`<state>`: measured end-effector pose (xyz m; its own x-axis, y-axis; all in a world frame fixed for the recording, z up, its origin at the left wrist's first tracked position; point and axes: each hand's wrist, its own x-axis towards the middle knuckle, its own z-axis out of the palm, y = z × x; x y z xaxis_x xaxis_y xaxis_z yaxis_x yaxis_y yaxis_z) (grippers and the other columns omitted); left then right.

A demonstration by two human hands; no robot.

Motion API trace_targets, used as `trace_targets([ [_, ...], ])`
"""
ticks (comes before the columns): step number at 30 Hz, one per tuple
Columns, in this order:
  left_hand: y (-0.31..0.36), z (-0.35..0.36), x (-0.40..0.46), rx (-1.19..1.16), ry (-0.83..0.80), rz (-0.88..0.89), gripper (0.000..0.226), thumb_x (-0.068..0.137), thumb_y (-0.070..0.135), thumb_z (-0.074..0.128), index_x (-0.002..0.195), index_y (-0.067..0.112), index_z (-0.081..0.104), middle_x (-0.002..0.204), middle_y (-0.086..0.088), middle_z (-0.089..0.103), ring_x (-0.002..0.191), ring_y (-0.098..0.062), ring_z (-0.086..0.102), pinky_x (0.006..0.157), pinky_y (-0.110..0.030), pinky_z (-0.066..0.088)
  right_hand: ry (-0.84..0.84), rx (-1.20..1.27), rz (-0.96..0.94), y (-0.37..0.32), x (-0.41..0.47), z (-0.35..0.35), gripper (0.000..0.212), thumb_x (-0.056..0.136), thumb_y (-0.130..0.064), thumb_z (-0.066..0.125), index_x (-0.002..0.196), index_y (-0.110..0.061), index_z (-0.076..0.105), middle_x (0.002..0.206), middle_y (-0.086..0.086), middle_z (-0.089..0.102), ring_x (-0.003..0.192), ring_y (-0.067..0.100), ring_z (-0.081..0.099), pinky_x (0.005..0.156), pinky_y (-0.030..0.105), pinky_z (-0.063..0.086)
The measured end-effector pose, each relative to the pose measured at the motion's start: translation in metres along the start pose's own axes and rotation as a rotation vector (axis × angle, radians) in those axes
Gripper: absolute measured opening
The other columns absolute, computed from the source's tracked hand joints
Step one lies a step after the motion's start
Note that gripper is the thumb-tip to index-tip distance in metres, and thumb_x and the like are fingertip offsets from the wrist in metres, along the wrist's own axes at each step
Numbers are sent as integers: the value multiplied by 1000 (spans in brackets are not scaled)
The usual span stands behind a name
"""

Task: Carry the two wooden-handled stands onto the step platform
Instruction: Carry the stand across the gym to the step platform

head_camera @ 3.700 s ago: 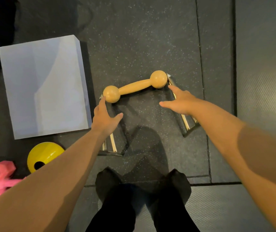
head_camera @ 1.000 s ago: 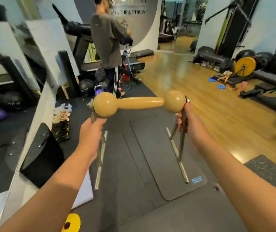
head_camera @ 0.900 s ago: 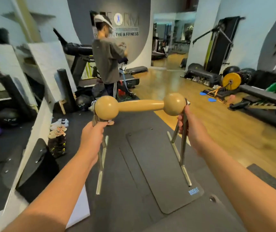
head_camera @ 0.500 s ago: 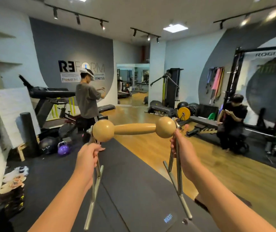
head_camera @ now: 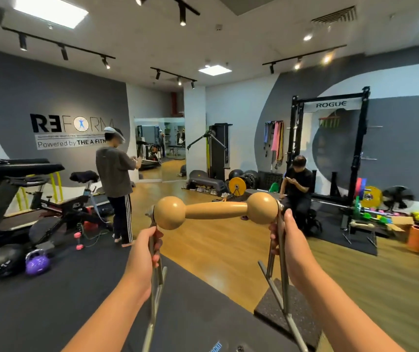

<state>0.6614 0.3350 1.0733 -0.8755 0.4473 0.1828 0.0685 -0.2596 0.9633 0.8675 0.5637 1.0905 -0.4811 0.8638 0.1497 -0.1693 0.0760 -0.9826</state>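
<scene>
Head view, stand (head_camera: 216,210) legs inside fingers (head_camera: 155,250)

The handle (head_camera: 216,210) with its two ball ends is pale tan wood, on dull silver metal legs (head_camera: 280,270). Below lie black mats (head_camera: 51,301) and a honey-yellow wood floor (head_camera: 228,250). The far wall (head_camera: 76,97) is grey with black lettering. A kettlebell (head_camera: 37,262) is purple, a weight plate (head_camera: 236,186) yellow, and the hanging bands (head_camera: 277,141) look pink and yellow, though blurred.
</scene>
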Motion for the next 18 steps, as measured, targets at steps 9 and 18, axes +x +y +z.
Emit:
trace_targets([
  [9, -6, 157, 0, -73, -129, -1, 60, 100, 71, 33, 86, 18, 58, 66, 4, 46, 54, -13, 32, 58, -35, 26, 70, -44, -81, -43, 51, -135, 67, 101, -69, 33, 90, -12, 66, 83, 9, 49, 77, 25, 43, 71, 40, 35],
  [18, -42, 271, 26, -59, -163, -61, 68, 97, 76, 31, 91, 17, 63, 66, 5, 50, 55, -12, 34, 59, -35, 27, 125, -34, -25, -27, 128, -223, 67, 102, -67, 32, 99, -11, 68, 84, 7, 52, 84, 27, 45, 80, 43, 34],
])
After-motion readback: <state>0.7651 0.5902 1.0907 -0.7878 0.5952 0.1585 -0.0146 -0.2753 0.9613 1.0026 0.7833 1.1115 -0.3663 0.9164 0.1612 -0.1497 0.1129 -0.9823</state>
